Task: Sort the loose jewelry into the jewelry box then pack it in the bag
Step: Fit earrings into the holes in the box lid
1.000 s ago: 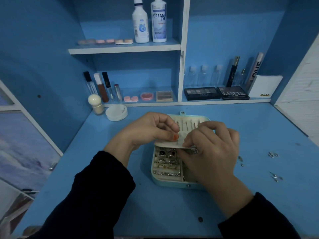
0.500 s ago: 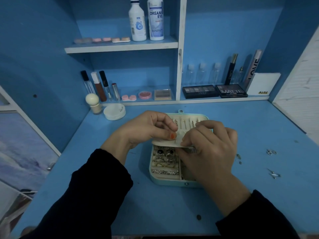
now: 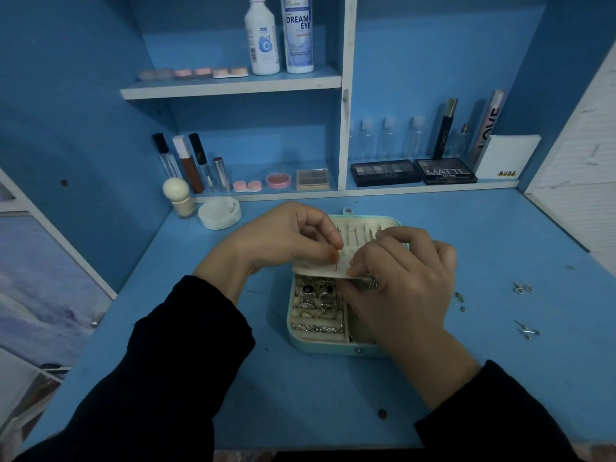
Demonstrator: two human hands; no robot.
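Observation:
A pale green jewelry box (image 3: pixel 320 345) lies open in the middle of the blue desk, its lid (image 3: pixel 388 225) flat behind it. Several silver rings (image 3: pixel 316 296) fill its left compartment. A cream flap (image 3: pixel 320 269) hangs over the box's hinge line. My left hand (image 3: pixel 283 238) pinches the flap's near edge with thumb and fingers. My right hand (image 3: pixel 400 281) pinches the flap from the right and hides the box's right compartments. Whether a small piece sits between my fingertips is hidden. Loose silver pieces (image 3: pixel 521 288) and more jewelry (image 3: pixel 526 330) lie on the desk to the right.
A white round jar (image 3: pixel 219 213) and a cream ball-topped bottle (image 3: pixel 178 198) stand at the back left. Shelves behind hold lip glosses (image 3: pixel 190 163), eyeshadow palettes (image 3: pixel 445 171) and two white bottles (image 3: pixel 278 35). Tiny bits (image 3: pixel 459 300) lie beside the box.
Both hands stay pinched on the flap over the box with only slight finger shifts. The view has tilted a little.

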